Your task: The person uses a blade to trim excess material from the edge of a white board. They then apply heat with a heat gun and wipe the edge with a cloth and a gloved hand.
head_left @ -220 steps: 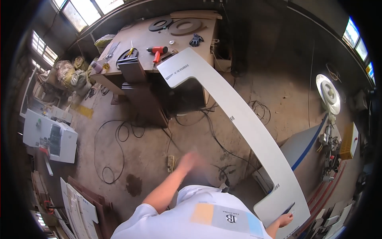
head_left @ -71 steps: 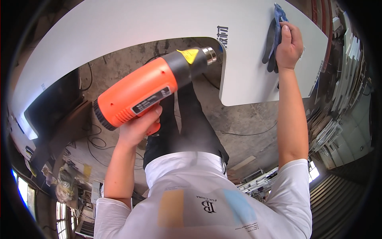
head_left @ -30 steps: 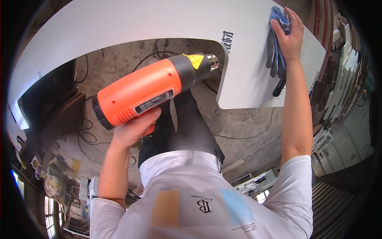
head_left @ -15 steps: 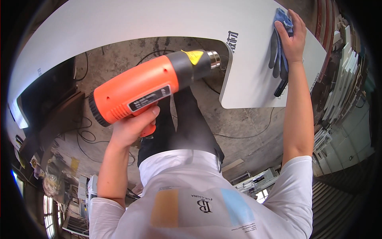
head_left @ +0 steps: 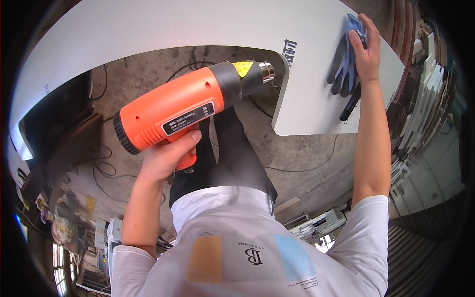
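left hand [head_left: 166,157] grips heat gun [head_left: 170,109], nozzle [head_left: 267,73] apart from white panel [head_left: 311,94]; right hand [head_left: 367,57] touches glove [head_left: 340,67], grip unclear. work seems under way; how much is done doesn't show.

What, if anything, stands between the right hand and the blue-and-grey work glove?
Nothing visible does: the right hand is at the work glove, thumb apparently against its blue part. The black marker-like object lies on the white panel, nearer the person, outside that gap.
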Motion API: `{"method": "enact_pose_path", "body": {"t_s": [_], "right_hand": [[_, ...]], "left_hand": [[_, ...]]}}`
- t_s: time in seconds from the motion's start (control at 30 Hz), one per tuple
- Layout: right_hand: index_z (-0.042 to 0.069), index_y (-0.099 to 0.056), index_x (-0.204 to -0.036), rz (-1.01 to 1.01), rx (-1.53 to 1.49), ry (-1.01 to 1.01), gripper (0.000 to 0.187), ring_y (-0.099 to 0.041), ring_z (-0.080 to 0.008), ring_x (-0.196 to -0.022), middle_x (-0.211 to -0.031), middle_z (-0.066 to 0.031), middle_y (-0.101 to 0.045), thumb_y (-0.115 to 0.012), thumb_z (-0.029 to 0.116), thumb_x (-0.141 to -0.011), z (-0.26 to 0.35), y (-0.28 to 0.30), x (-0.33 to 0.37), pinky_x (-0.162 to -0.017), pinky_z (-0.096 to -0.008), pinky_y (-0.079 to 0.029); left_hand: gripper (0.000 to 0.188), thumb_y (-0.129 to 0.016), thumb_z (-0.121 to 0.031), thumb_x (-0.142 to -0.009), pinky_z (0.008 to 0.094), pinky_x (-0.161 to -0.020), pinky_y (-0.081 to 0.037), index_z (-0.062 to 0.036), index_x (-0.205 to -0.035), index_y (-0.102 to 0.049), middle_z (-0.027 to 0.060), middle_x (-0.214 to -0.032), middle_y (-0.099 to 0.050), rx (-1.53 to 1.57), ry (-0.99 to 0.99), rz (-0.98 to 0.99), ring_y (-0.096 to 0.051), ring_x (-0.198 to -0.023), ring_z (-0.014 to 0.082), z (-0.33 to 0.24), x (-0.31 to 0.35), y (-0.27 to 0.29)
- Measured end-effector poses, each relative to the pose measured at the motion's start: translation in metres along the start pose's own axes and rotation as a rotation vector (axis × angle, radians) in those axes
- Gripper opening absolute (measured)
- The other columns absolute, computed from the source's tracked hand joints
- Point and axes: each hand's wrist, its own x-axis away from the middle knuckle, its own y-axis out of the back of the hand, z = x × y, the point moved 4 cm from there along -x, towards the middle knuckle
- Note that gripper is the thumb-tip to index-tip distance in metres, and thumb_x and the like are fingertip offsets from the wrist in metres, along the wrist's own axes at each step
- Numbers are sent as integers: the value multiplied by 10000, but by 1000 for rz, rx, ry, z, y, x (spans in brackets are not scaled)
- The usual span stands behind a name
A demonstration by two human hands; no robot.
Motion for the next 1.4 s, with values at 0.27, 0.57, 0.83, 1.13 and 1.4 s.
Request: {"method": "enact_pose_path", "body": {"t_s": [0.27,0.57,0.83,1.13,1.4], "right_hand": [[55,-564,-1465,20,-79,3,514,-437,-258,-1465,-1527,-114,-521,-654,296,-1020,-8,2,1,-1227,-380,-306],[47,-581,-1452,88,-207,-60,493,-349,-258,-1531,-1578,-97,-492,-481,350,-1076,-6,8,0,-1267,-379,-212],[44,-578,-1453,84,-278,-113,482,-342,-239,-1536,-1592,-84,-480,-478,329,-1077,-8,8,3,-1270,-363,-204],[33,-574,-1451,87,-296,-167,475,-331,-232,-1541,-1604,-81,-465,-471,315,-1082,-7,9,2,-1267,-349,-203],[27,-573,-1451,110,-307,-126,473,-333,-232,-1539,-1608,-82,-460,-471,311,-1086,-10,8,1,-1268,-352,-198]], "left_hand": [[104,-758,-79,-920,249,-457,-392,-60,-966,-666,-21,-727,-591,-16,40,85,-504,-527,69,-3,1,-2],[105,-763,-106,-922,247,-460,-394,-71,-961,-673,-30,-720,-591,-117,113,109,-507,-531,66,-5,3,-3],[269,-772,-40,-883,280,-661,-549,-33,-1142,-700,56,-963,-716,-99,139,103,-657,-752,126,-1,3,0],[264,-783,-51,-883,271,-644,-531,-30,-1132,-698,37,-923,-698,-97,86,99,-643,-736,119,1,2,-2],[278,-772,-48,-882,271,-660,-538,-29,-1149,-699,57,-942,-704,-43,141,94,-645,-735,127,-2,2,-1]]}}
